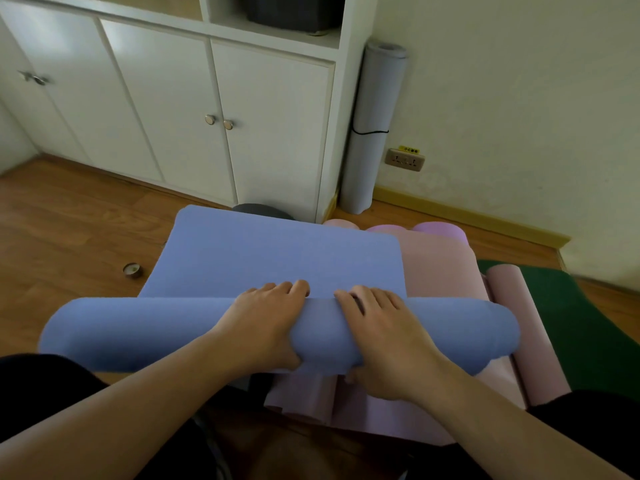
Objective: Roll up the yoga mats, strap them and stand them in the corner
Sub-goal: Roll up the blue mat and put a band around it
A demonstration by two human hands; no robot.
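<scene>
Here, head view: the only camera, looking down over both forearms at the floor by a white cabinet [221, 133].
Left hand: the left hand [266, 323] lies over the top of the roll, fingers curved round its far side and thumb tucked under the near side, so it grips the roll.
Right hand: the right hand [381, 330] grips the same roll just beside the left, fingers draped over the crest, thumb hidden below.
Why held so: both hands sit near the middle, probably to keep the coil tight and drive it forward evenly; the ends bulge a little wider than the squeezed centre.
Blue mat: the blue mat [277, 258] is partly rolled, a thick tube across the frame with a flat stretch still running away toward the cabinet.
Its look: matte, soft, finely textured, rounded corners; no strap is visible on it.
What lies under: pink mats [443, 271] lie beneath and to the right, some loosely rolled, with a green mat [571, 306] further right.
Corner: a grey rolled mat [374, 126] stands upright between cabinet and wall, bound by a black cord [370, 132], seemingly where finished rolls go.
Progress: judged roughly halfway through rolling this one; strapping and standing remain.
Floor: a small tealight [132, 270] sits on the wood left of the blue mat.
</scene>
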